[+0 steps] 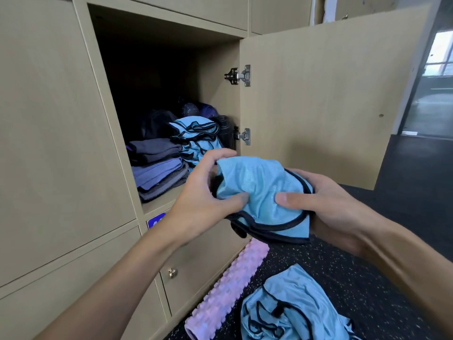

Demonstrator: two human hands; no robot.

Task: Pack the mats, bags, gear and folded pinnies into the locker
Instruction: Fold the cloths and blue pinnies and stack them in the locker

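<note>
Gripping a folded pinny [262, 190] from both sides: left hand [208, 190] curls round its left end, thumb pressed on the front; right hand [326, 200] clasps the right end, thumb likewise on the front. Pinny is held before the open locker [215, 77], near its shelf edge; long axis runs left to right, dark-trimmed hem toward the viewer. Fabric light blue, shiny. Blue label [157, 220] under the shelf is mostly hidden by the left wrist; writing unreadable. Inside: stack [196, 138] of blue pinnies beside folded grey and purple cloths [157, 165]. On the speckled black floor [355, 266]: pink ridged roller [228, 290] and a loose blue heap [294, 310] of pinnies.
</note>
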